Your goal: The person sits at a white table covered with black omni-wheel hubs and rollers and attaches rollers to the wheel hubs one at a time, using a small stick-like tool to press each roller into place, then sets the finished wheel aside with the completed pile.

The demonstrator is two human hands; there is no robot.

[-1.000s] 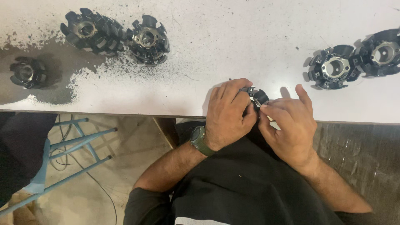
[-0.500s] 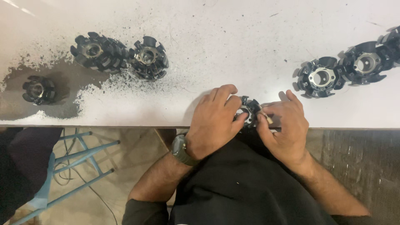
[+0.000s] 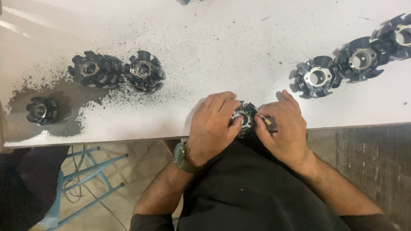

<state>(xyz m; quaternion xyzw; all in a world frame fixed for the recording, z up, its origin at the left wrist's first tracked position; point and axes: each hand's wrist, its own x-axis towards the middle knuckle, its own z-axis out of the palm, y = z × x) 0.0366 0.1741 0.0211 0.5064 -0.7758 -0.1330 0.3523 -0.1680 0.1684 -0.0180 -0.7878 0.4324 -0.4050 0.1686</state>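
Sat at the near edge of a white table [image 3: 239, 38], its top matte and scuffed, speckled with black grit. Gripped there, right at that near edge in front of the dark-clothed lap, a small black finned ring [image 3: 245, 116] with a bright metal bore, round and notched like a rotor. Clasped from the left by the left hand [image 3: 212, 128], fingers curled closed over the ring's rim, a dark green wristwatch [image 3: 182, 157] on the wrist. Pinched from the right by the right hand [image 3: 284, 130], thumb and forefinger closed on a thin, pale, stick-like tool [image 3: 266, 121] whose tip met the ring's side; too small to tell its kind.

Lay further up the table from the held ring, to the left, two matching black finned rings [image 3: 116, 70], touching, in the thickest grit. Stood alone near the table's left end, on a grey smeared patch, a smaller black finned part [image 3: 40, 110]. Ranged up and right of the held ring, three cleaner finned rings [image 3: 353, 60] with shiny silver centres, in a slanting row. Showed below the table's edge, lower left, a light blue metal frame [image 3: 85, 179] over a beige floor.
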